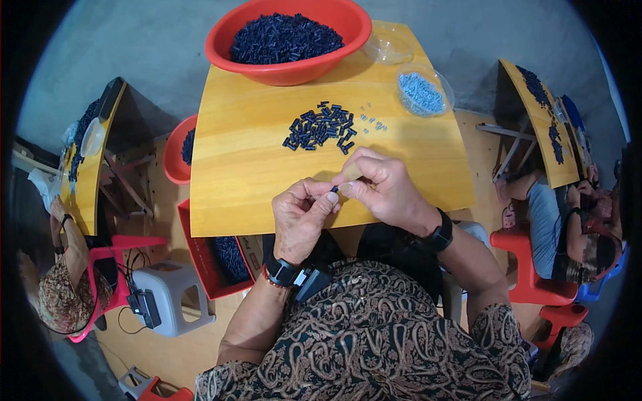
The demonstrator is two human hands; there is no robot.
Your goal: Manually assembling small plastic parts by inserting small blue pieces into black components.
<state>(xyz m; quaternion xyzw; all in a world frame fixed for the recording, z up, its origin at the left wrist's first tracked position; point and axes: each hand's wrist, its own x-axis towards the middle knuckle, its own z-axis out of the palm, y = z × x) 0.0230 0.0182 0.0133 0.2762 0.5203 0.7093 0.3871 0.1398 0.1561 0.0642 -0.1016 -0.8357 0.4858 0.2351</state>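
Note:
Just over the near part of the yellow table [261,177], my two hands meet fingertip to fingertip. My left hand [299,215] pinches a small black tube-like piece [334,190] between thumb and forefinger. Against the end of that piece, my right hand [386,186] is closed in a pinch; whatever lies in its fingertips is too small to make out. A tan wrap covers one right finger. Beyond my hands lies a loose pile of similar black pieces [317,128], with several tiny silvery parts [374,123] to its right.
A red basin [221,50] heaped with black pieces stands at the back, beside an empty clear tub [389,48] and a clear tub of silvery parts [421,93]. Red containers [175,157] flank the table's left edge. People sit at side tables [558,144].

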